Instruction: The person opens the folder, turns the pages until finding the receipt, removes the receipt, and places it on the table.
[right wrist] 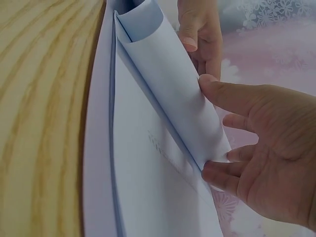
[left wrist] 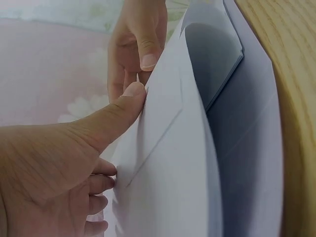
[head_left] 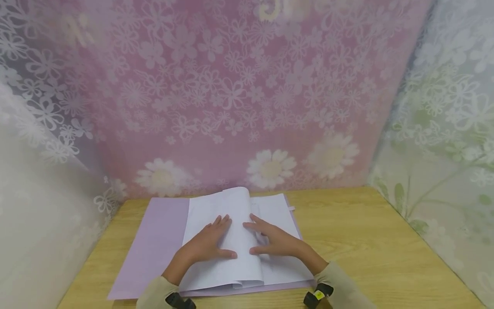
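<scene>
I'm watching the left hand point(head_left: 208, 243) and right hand point(head_left: 278, 241), outspread, only touching curled pages point(head_left: 239, 237) at nine and three o'clock.

The sheets point(head_left: 240, 238) are smooth, matt paper — the folder point(head_left: 154, 244) smooth too — the tabletop point(head_left: 366, 249) wood-like (visibly grained).

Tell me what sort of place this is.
Probably a small, enclosed desk nook, perhaps at home: a wood-grain table set against a pink floral backdrop, with an open lilac folder of papers on it.

Loosely extended fingers point(head_left: 223, 225), thumbs point(head_left: 227, 254) inward
</scene>
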A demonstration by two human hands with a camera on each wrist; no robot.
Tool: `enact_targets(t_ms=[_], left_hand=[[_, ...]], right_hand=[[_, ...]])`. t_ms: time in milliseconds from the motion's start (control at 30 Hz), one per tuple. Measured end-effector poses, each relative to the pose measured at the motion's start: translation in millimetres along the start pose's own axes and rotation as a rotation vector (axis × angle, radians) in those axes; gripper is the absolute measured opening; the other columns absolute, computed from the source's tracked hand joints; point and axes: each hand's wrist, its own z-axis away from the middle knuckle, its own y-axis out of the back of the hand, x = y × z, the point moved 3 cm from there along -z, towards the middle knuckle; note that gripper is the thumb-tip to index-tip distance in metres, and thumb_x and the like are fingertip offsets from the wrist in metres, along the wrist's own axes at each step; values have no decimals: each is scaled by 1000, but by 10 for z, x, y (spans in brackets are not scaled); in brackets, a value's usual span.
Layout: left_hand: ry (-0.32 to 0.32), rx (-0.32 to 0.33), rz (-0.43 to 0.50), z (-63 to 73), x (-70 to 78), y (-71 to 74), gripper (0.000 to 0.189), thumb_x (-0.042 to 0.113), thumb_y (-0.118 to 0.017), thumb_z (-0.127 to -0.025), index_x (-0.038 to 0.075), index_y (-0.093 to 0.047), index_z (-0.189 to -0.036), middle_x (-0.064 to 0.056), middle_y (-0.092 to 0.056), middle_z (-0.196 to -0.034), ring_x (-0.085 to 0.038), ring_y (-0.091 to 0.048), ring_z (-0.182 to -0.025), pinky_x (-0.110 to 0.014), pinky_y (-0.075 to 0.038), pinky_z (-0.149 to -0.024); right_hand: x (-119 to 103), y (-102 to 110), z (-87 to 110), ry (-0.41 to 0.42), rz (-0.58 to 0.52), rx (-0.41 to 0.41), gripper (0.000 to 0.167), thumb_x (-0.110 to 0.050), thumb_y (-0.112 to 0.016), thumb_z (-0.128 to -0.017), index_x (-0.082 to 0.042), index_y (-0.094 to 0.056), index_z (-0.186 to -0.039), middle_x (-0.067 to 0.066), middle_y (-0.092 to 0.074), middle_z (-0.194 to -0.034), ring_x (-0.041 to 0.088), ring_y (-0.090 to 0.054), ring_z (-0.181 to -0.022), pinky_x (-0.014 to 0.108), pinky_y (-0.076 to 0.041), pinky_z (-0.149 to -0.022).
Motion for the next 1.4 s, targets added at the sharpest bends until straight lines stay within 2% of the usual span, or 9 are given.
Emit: enact_targets(t_ms=[267, 500, 667, 867, 1000, 1233, 1400], left_hand=[[59, 1, 45, 13, -67, 9, 110, 58, -79, -82, -2, -28, -159, -22, -21, -168, -43, -16, -157, -64, -24, -122], [37, 21, 43, 9, -65, 51, 111, 57, -80, -81, -1, -27, -160, -19, -21, -169, -43, -17, -156, -65, -25, -121], [15, 14, 43, 14, -57, 40, 111, 54, -82, -80, -1, -28, -159, -19, -22, -169, -43, -18, -156, -67, -24, -121], [10, -5, 15, 30, -63, 71, 112, 53, -84, -78, -3, -28, -159, -21, -23, -168, -45, -20, -155, -66, -27, -120], [49, -36, 17, 38, -88, 96, 114, 52, -85, -77, -2, -28, -159, -21, -24, -168, -44, -22, -155, -63, -29, -120], [158, -95, 61, 87, -162, 78, 117, 46, -91, -72, 0, -28, -160, -20, -27, -167, -41, -26, -155, -58, -33, -120], [182, -121, 39, 104, -246, 72, 118, 43, -92, -72, -2, -26, -159, -22, -27, -166, -43, -28, -153, -58, -33, -119]], right_hand=[[13, -72, -17, -11, -112, -32, 75, -40, -74, -94, -20, -40, -158, 15, -16, -171, 36, -41, -148, 45, -48, -111], [-27, -97, -25, 28, -94, -37, 68, -38, -75, -93, -21, -48, -153, 13, -27, -169, 33, -43, -148, 45, -47, -112], [-41, -165, -8, 27, -49, -57, 66, -40, -76, -91, -26, -51, -150, 8, -32, -167, 32, -42, -149, 47, -46, -114], [-69, -224, -23, 31, -59, -64, 65, -39, -76, -91, -25, -52, -150, 9, -32, -167, 32, -44, -147, 43, -46, -114], [-98, -228, -31, 44, -69, -61, 64, -38, -76, -92, -24, -52, -150, 9, -33, -166, 31, -45, -146, 43, -45, -115], [-99, -278, -18, 50, -84, -85, 61, -36, -76, -93, -24, -54, -148, 6, -37, -165, 28, -41, -149, 39, -45, -116], [-127, -259, -42, 89, -68, -99, 61, -35, -73, -95, -20, -52, -150, 8, -41, -163, 28, -45, -147, 37, -48, -113]])
